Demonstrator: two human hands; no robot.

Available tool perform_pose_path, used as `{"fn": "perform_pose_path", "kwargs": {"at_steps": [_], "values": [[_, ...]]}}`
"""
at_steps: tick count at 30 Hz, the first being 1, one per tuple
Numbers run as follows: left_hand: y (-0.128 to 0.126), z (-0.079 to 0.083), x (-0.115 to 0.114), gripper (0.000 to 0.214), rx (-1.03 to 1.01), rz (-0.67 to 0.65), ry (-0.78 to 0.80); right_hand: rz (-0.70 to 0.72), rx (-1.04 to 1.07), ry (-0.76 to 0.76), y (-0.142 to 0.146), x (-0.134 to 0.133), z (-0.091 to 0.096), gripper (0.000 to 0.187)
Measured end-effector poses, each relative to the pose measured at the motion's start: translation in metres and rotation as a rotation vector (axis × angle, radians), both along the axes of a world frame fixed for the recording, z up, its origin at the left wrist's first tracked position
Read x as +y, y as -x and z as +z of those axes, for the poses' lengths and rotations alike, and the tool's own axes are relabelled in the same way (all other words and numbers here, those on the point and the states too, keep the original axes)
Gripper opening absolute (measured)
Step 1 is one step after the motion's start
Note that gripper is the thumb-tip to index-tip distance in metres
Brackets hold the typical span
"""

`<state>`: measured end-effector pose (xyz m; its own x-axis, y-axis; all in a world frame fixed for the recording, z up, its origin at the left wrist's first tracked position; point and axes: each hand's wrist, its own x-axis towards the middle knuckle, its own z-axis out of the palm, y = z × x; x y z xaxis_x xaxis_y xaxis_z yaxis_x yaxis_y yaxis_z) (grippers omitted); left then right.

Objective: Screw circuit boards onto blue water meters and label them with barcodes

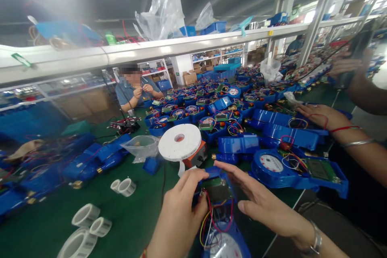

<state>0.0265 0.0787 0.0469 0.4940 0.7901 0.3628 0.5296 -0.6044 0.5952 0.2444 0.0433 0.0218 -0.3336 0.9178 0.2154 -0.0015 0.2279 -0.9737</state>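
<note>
In front of me is a blue water meter point(238, 246) with a round white dial. Its housing holds a green circuit board with a dark display point(219, 191), and loose red, yellow and white wires run from it. My left hand point(183, 205) is closed on the left edge of this housing, thumb and fingers bent by the board. Stretched fingers of my right hand point(256, 195) lie along the housing's upper right side, the thumb apart from it. A second open meter point(270, 163), also with wires and a display board, lies to the right.
Behind my hands stands a white tape roll point(171, 147) on an orange-grey dispenser. Rolls of labels point(86, 215) lie at left on the green table. Many blue meters point(184, 109) fill the back. A co-worker's hand point(323, 117) reaches in at right; another person point(137, 88) sits opposite.
</note>
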Motion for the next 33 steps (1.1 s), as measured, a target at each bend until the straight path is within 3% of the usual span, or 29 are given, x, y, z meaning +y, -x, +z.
{"fn": "perform_pose_path", "kwargs": {"at_steps": [2,5,11,14,17,21,26,30,33], "values": [[0.0,-0.001,-0.002,0.034,-0.012,0.048,-0.035,0.01,-0.097,-0.031,0.002,0.003,0.006,0.076],[0.0,0.0,-0.005,0.021,0.035,0.076,-0.062,-0.103,-0.216,-0.108,0.011,0.007,0.004,0.074],[0.01,0.013,-0.011,0.017,0.139,0.02,-0.164,-0.376,-0.237,-0.352,0.022,0.013,-0.016,0.053],[0.018,0.02,-0.011,0.014,0.12,-0.059,-0.096,-0.463,-0.245,-0.436,0.023,0.015,-0.022,0.051],[0.023,0.026,-0.012,0.014,0.169,-0.165,0.079,-0.49,-0.221,-0.446,0.028,0.018,-0.022,0.05],[0.022,0.03,-0.016,0.018,0.194,-0.201,0.232,-0.472,-0.14,-0.442,0.041,0.024,-0.017,0.051],[0.019,0.028,-0.016,0.014,0.014,0.04,0.203,-0.433,-0.099,-0.428,0.05,0.029,-0.013,0.053],[0.017,0.029,-0.018,0.023,0.02,-0.117,0.255,-0.46,-0.102,-0.386,0.051,0.03,-0.014,0.054],[0.015,0.03,-0.022,0.015,0.139,-0.124,0.178,-0.468,-0.103,-0.351,0.051,0.029,-0.016,0.054]]}}
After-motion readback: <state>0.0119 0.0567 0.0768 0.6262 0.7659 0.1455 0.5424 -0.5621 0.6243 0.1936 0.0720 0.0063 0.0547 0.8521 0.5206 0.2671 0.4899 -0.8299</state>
